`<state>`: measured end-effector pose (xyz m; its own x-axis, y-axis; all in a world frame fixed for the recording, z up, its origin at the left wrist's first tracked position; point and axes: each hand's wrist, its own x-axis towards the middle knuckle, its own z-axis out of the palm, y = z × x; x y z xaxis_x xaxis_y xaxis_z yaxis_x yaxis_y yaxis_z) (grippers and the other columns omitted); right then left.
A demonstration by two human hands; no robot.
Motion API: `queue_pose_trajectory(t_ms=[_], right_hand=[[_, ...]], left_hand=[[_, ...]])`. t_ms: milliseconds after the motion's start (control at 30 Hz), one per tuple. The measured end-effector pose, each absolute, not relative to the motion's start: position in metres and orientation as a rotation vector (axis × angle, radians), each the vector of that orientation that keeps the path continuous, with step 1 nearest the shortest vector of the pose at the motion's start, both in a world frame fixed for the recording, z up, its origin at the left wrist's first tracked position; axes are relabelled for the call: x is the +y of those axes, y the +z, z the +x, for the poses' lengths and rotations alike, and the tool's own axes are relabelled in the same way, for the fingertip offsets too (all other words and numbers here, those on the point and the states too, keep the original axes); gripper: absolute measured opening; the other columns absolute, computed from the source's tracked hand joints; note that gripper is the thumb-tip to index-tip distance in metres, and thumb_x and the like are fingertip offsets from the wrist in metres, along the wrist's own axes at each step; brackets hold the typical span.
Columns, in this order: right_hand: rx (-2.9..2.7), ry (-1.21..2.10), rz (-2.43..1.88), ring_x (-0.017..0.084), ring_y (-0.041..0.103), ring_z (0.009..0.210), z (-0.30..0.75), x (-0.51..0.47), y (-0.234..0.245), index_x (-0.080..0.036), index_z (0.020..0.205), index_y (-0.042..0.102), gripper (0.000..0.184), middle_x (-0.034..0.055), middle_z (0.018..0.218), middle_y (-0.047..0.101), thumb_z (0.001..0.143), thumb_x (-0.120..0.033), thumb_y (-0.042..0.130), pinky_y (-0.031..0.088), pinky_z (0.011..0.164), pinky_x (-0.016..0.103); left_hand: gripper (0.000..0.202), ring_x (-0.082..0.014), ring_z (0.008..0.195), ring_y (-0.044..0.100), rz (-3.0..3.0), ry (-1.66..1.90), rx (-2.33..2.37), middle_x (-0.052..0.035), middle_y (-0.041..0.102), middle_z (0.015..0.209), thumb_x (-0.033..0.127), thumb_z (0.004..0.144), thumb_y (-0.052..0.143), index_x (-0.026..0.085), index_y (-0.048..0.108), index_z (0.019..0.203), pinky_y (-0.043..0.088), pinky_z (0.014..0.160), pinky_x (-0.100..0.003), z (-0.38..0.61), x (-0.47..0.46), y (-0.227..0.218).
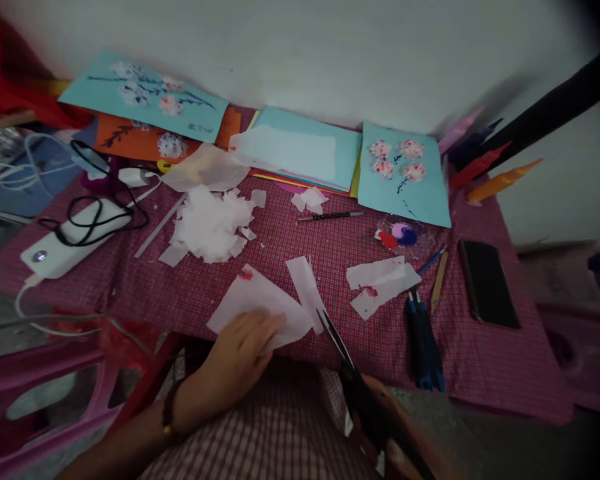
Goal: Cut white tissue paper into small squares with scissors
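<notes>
My left hand [245, 350] has its fingers together on a sheet of thin white paper [263, 295], gripping it at the table's front edge; the thumb is hidden. A red smudge marks the sheet's far corner. In my right hand [387, 417] is a pair of black-handled scissors [347, 363], blades slightly apart and pointing away from me. Their tips are by the near end of a white paper strip [305, 287], which lies against the sheet's right side. Farther off, a pile of small white paper pieces [210, 223] sits on the checked cloth.
More white paper [380, 283] lies to the right, by blue-handled pliers [423, 340] and a phone [489, 283]. Blue flower pictures [405, 173] lean along the wall. A dark pen [330, 217] lies mid-table. On the left is a white power bank [75, 237] with cables.
</notes>
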<state>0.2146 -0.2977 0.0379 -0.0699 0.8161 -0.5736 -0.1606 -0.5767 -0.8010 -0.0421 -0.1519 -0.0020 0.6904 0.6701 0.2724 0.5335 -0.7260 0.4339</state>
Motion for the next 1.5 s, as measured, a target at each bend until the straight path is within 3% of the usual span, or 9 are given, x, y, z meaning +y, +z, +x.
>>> queue_pose_trajectory(t_ms=[100,233,367,467,567,733,933,1100,1500], right_hand=[[-0.7,1.776,-1.518,0.033,0.064,0.082,0.219,-0.307,0.038,-0.034,0.122,0.064,0.055,0.0091,0.089,0.069,0.074,-0.061,0.067,0.05,0.076,0.049],[-0.698,1.853,-1.554,0.031,0.064,0.086,0.218,-0.316,0.032,-0.03,0.119,0.066,0.049,0.0104,0.095,0.068,0.081,-0.06,0.059,0.049,0.082,0.048],[-0.799,1.95,-1.516,0.022,0.061,0.077,0.213,-0.314,0.026,-0.025,0.13,0.055,0.064,0.0093,0.097,0.066,0.082,-0.067,0.054,0.05,0.079,0.04],[-0.902,1.962,-1.53,0.022,0.059,0.082,0.21,-0.307,0.026,-0.023,0.131,0.052,0.073,0.0082,0.099,0.063,0.077,-0.071,0.058,0.049,0.084,0.039],[-0.93,1.99,-1.549,0.023,0.059,0.087,0.209,-0.302,0.027,-0.023,0.132,0.051,0.072,0.0074,0.099,0.061,0.077,-0.069,0.059,0.047,0.091,0.041],[-0.888,1.955,-1.504,0.026,0.059,0.091,0.21,-0.306,0.029,-0.023,0.132,0.05,0.079,0.0098,0.1,0.061,0.074,-0.077,0.055,0.049,0.084,0.04],[-0.898,1.991,-1.581,0.022,0.058,0.083,0.208,-0.309,0.033,-0.023,0.133,0.051,0.075,0.0076,0.096,0.06,0.076,-0.072,0.058,0.048,0.08,0.038],[-0.962,2.039,-1.554,0.019,0.055,0.081,0.202,-0.292,0.035,-0.023,0.137,0.043,0.077,0.0087,0.102,0.061,0.079,-0.073,0.053,0.047,0.079,0.037],[-0.923,2.005,-1.588,0.019,0.056,0.083,0.192,-0.265,0.048,-0.022,0.125,0.052,0.069,0.0067,0.099,0.059,0.076,-0.069,0.061,0.046,0.081,0.035]], left_hand=[[0.028,-0.0207,0.095,0.064,2.542,0.72,0.979,-0.0072,0.069,0.097,0.006,0.084,0.052,0.017,0.056,0.109,0.054,0.086,-0.037,-0.042,-0.154,-0.016],[0.013,-0.0183,0.088,0.063,2.532,0.879,0.885,-0.0058,0.068,0.092,0.009,0.083,0.057,0.019,0.06,0.091,0.051,0.083,-0.034,-0.044,-0.154,-0.027],[0.016,-0.0215,0.096,0.061,2.573,0.966,0.72,-0.0074,0.07,0.096,0.011,0.081,0.059,0.018,0.064,0.095,0.047,0.089,-0.04,-0.046,-0.157,-0.036],[0.015,-0.0199,0.094,0.061,2.572,0.955,0.671,-0.0054,0.07,0.095,0.012,0.081,0.064,0.018,0.065,0.094,0.046,0.092,-0.04,-0.047,-0.158,-0.04],[0.015,-0.0177,0.088,0.06,2.503,1.036,0.688,-0.0038,0.069,0.089,0.01,0.079,0.067,0.018,0.064,0.091,0.048,0.088,-0.037,-0.046,-0.159,-0.04],[0.014,-0.0143,0.081,0.06,2.373,1.188,0.741,-0.0036,0.067,0.082,0.006,0.081,0.064,0.016,0.063,0.09,0.052,0.079,-0.031,-0.045,-0.158,-0.037],[0.012,-0.0175,0.084,0.06,2.48,1.101,0.604,-0.0029,0.07,0.085,0.012,0.083,0.061,0.018,0.065,0.092,0.05,0.083,-0.035,-0.049,-0.156,-0.042],[0.014,-0.0159,0.086,0.061,2.54,1.072,0.516,-0.0013,0.071,0.085,0.013,0.087,0.054,0.019,0.066,0.09,0.048,0.087,-0.033,-0.05,-0.152,-0.04],[0.012,-0.0151,0.09,0.062,2.598,0.997,0.489,-0.0004,0.072,0.087,0.014,0.089,0.057,0.019,0.067,0.092,0.045,0.094,-0.032,-0.051,-0.152,-0.039]])
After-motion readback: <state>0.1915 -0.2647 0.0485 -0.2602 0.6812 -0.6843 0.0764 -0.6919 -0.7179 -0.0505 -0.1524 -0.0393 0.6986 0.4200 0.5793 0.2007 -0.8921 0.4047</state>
